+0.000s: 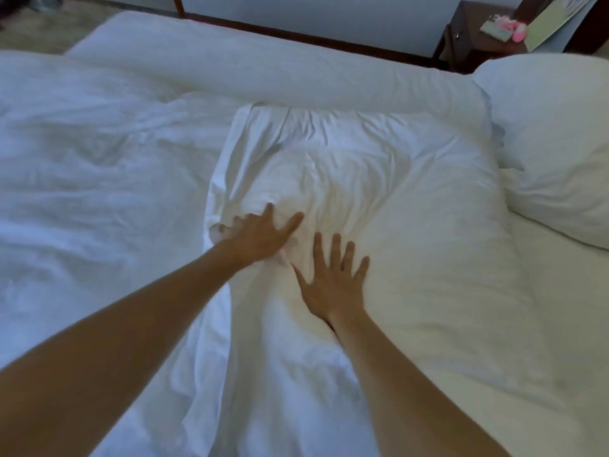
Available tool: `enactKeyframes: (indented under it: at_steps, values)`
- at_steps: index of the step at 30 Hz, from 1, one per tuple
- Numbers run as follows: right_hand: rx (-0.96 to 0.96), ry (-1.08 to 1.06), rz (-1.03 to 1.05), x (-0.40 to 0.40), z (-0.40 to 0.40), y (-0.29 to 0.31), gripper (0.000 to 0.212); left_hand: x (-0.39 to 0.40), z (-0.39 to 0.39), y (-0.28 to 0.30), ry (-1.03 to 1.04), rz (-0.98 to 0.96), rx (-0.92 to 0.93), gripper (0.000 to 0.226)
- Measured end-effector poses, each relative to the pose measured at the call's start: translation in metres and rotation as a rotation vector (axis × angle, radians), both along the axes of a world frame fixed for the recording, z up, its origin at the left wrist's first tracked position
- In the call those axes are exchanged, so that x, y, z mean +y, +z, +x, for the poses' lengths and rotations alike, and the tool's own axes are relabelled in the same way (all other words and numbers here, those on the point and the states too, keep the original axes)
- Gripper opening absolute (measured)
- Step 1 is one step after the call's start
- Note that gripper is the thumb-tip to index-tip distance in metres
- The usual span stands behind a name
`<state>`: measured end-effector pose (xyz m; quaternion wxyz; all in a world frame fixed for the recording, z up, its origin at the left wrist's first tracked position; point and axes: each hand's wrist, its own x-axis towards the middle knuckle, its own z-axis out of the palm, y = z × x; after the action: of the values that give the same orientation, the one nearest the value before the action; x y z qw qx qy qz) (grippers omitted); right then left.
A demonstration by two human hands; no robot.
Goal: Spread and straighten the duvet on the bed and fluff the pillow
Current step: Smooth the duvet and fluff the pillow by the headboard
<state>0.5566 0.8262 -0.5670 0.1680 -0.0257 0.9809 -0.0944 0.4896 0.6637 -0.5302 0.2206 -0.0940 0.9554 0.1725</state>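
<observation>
— Seen from above, looking down over a bed (543, 324) dressed all in white.

— And the hands?

— Both stretched forward from bare forearms. Left hand (260, 237) laid flat on the near-left part of a white pillow (379, 199), fingers straight and fanned, pressing into the fabric, gripping nothing. Slightly blurred at the fingertips. Right hand (334, 285) just beside it, nearer the viewer, palm down, fingers straight and spread, also pressing on the pillow without clasping anything.

— Where exactly is that pillow?

— In the middle of the view, lying flat on the bed, its case wrinkled, with loose folds bunched along its left edge and far end. Dented where the hands press.

— And the duvet?

— White duvet (99, 179) filling the left side, rumpled with soft creases, its edge meeting the pillow's left side. A long rolled or folded ridge of it running across the far side, behind the pillow.

— Anything else?

— A second pillow (553, 136), plump, at the right, touching the first one's far-right corner. Beyond it, a dark wooden nightstand (468, 41) in the top right corner, holding small pink and green items (504, 29), too blurred to identify. Pale wall (313, 14) behind the bed.
</observation>
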Motion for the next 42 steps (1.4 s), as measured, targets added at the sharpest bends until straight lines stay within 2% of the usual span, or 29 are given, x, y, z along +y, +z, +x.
enactKeyframes:
  at_steps: [2,4,5,7,9,11,14,20,24,29,37,40,42]
  values:
    - [0.039,0.031,0.010,-0.012,0.021,-0.006,0.078,0.013,0.027,0.003,-0.114,-0.063,0.058,0.081]
    - [0.029,0.054,0.050,-0.017,0.032,-0.013,0.080,0.003,0.062,-0.022,-0.295,-0.215,0.113,0.065]
    - [0.028,0.068,0.077,-0.018,0.038,-0.016,0.083,-0.010,0.081,-0.039,-0.318,-0.255,0.158,0.061]
    - [0.025,0.099,0.105,-0.020,0.052,-0.019,0.092,-0.036,0.113,-0.068,-0.254,-0.303,0.252,0.060]
    - [0.005,0.128,0.113,-0.024,0.064,-0.019,0.100,-0.050,0.133,-0.075,-0.181,-0.304,0.261,0.062]
    - [-0.026,0.134,0.095,-0.027,0.071,-0.013,0.101,-0.050,0.145,-0.067,-0.187,-0.346,0.207,0.059]
    - [-0.104,0.149,0.045,-0.028,0.082,0.005,0.101,-0.054,0.153,-0.040,-0.242,-0.345,0.015,0.061]
    - [-0.083,0.291,-0.047,-0.043,0.086,0.038,0.099,-0.116,0.162,0.019,-0.280,-0.579,-0.206,0.068]
    - [-0.028,0.374,-0.097,-0.086,0.075,0.047,0.086,-0.156,0.169,0.028,-0.192,-0.391,-0.300,0.071]
    - [0.068,0.453,-0.260,-0.169,0.068,0.035,0.069,-0.219,0.186,0.009,-0.139,-0.333,-0.274,0.074]
    - [-0.079,0.444,-0.343,-0.386,0.085,-0.004,0.067,-0.413,0.192,-0.036,-0.177,-0.276,-0.151,0.078]
    - [-0.112,0.439,-0.221,-0.483,0.090,-0.012,0.070,-0.511,0.206,-0.041,-0.202,-0.315,-0.096,0.074]
    - [-0.165,0.351,-0.116,-0.543,0.095,-0.014,0.072,-0.579,0.219,-0.047,-0.103,-0.304,-0.100,0.074]
